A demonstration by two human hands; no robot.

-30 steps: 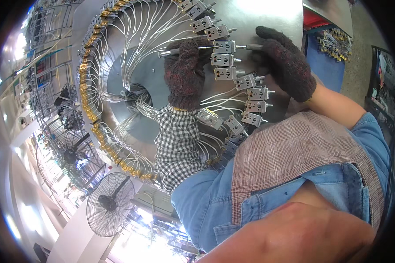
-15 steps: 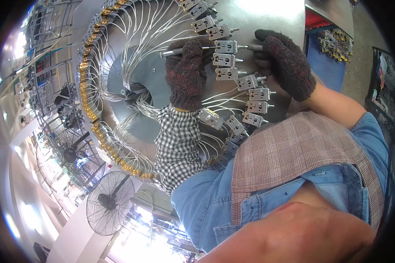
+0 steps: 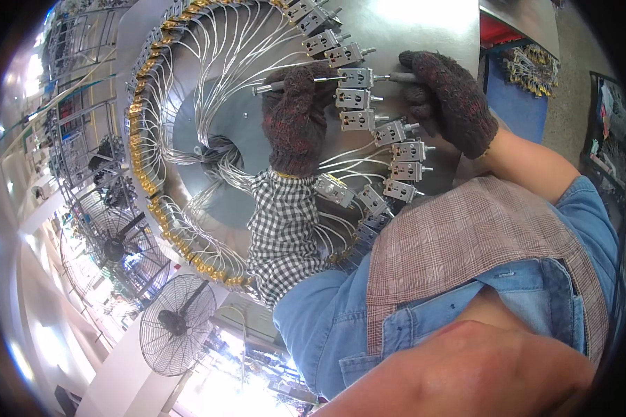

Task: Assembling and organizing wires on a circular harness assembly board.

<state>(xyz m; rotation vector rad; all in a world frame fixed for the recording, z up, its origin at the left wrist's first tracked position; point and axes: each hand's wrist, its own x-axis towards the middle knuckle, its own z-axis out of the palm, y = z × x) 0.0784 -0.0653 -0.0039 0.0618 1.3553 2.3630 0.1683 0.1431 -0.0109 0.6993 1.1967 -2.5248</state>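
My left hand [image 3: 295, 118], in a dark knitted glove, is closed round a slim screwdriver [image 3: 270, 88] with a grey handle. Its thin shaft runs right to a small silver metal box [image 3: 355, 78] with holes in its face. On the box's other side, my gloved right hand [image 3: 455, 97] grips a grey rod-shaped tool [image 3: 400, 77], whose tip meets the stem of that box. Similar silver boxes with stems [image 3: 358, 120] stand in a curved row above and below it. White wires [image 3: 219, 59] run from the ring toward the middle of the round metal table.
Brass-coloured fittings [image 3: 140, 149] line the left rim of the round table. A bundle of wires enters a dark central hole [image 3: 222, 149]. A standing fan [image 3: 176, 323] is at lower left. More wired parts [image 3: 532, 69] lie at upper right beside a blue panel [image 3: 511, 104].
The view has shifted slightly. The screwdriver's thin shaft shows a little more clearly between my left hand and the box. Both hands keep their grips.
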